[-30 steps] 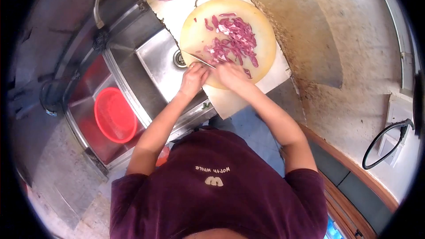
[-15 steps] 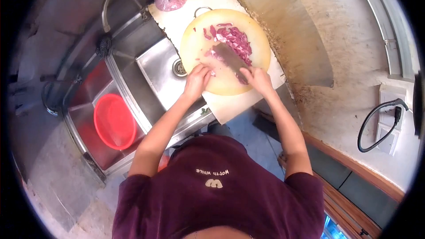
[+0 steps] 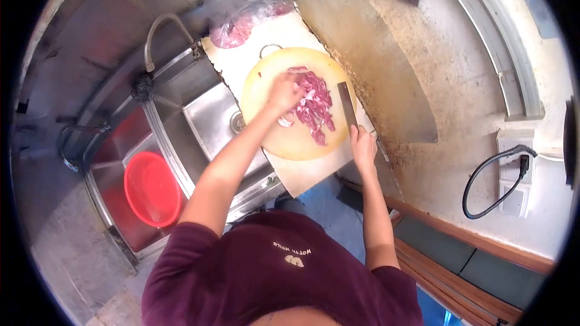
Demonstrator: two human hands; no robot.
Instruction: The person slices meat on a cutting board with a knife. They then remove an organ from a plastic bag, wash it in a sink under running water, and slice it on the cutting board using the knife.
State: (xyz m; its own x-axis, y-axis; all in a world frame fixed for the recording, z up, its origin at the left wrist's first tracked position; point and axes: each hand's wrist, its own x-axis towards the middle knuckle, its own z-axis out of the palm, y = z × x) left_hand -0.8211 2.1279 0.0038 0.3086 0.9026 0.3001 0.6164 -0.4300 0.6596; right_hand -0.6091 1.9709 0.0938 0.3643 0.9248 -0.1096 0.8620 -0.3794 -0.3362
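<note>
Cut pieces of raw red meat (image 3: 315, 108) lie in a loose heap on a round, yellowish cutting board (image 3: 275, 139). My left hand (image 3: 284, 93) reaches over the board and touches the heap's left side; motion smears its fingers, so their grip is unclear. A small pale piece (image 3: 286, 122) sits just below that hand. My right hand (image 3: 363, 145) is closed round the handle of a cleaver (image 3: 347, 104). The cleaver's blade points away from me over the board's right edge, apart from the meat.
A clear plastic bag of meat (image 3: 232, 31) rests behind the board. To the left is a steel sink (image 3: 202, 111) with a curved faucet (image 3: 158, 24) and a red basin (image 3: 151, 190). A stained wall (image 3: 386, 78) rises close on the right.
The cleaver has moved off the meat to the board's right edge, still in my right hand. My left hand has moved from the board's near edge up to the meat, which is heaped differently.
</note>
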